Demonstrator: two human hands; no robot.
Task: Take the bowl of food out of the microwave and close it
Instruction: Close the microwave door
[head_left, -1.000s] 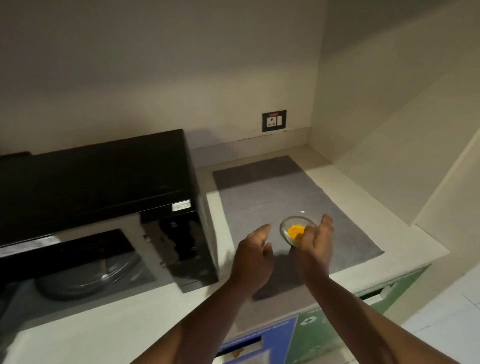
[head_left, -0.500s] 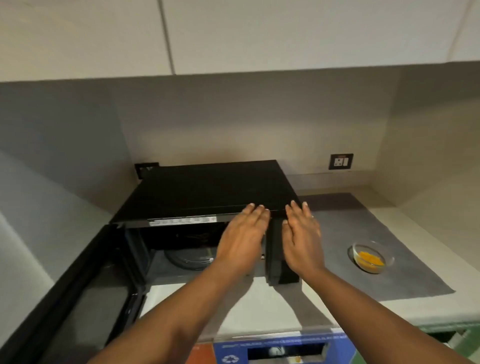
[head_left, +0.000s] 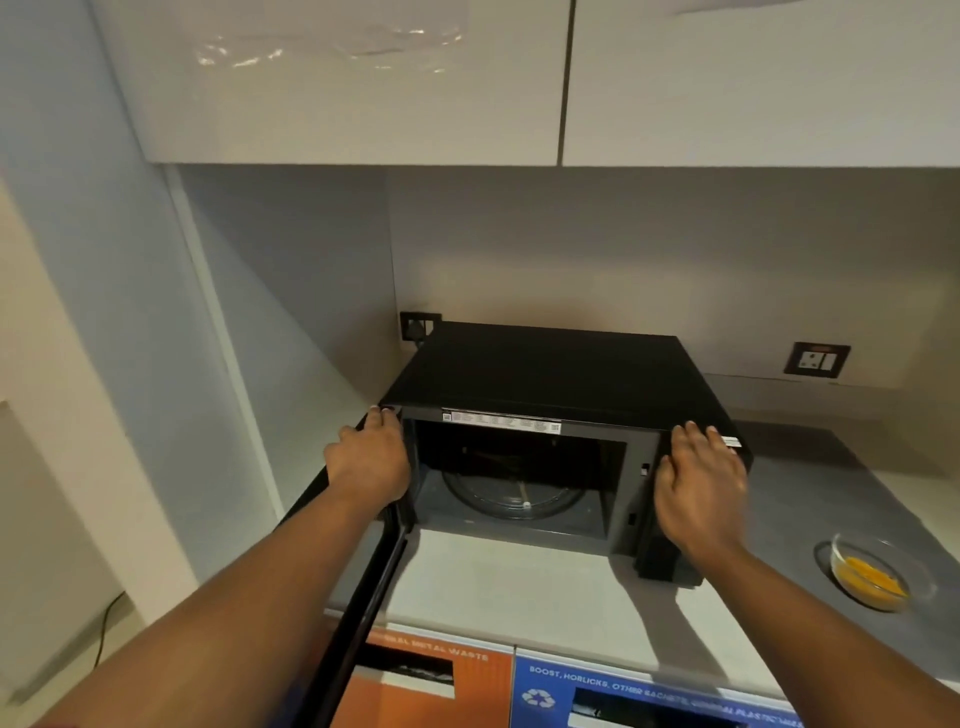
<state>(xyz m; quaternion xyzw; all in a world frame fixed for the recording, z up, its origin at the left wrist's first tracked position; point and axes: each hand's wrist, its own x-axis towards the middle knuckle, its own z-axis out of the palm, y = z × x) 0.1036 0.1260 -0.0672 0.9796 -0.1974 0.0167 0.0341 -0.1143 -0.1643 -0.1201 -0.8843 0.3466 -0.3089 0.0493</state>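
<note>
The room is dim, with soft light from above. Shiny glare sits on the cupboard door (head_left: 332, 47) high above the microwave (head_left: 550, 374), whose inside is dark. The edges bend and blur.

We are looking at a pale countertop (head_left: 519, 587) that is carrying a black microwave (head_left: 561, 374) in its back left corner, the door (head_left: 358, 587) hanging out past the front edge. A grey mat (head_left: 789, 519) is lying toward the right edge, and a glass bowl (head_left: 872, 571) of yellow food is sitting on it.
</note>
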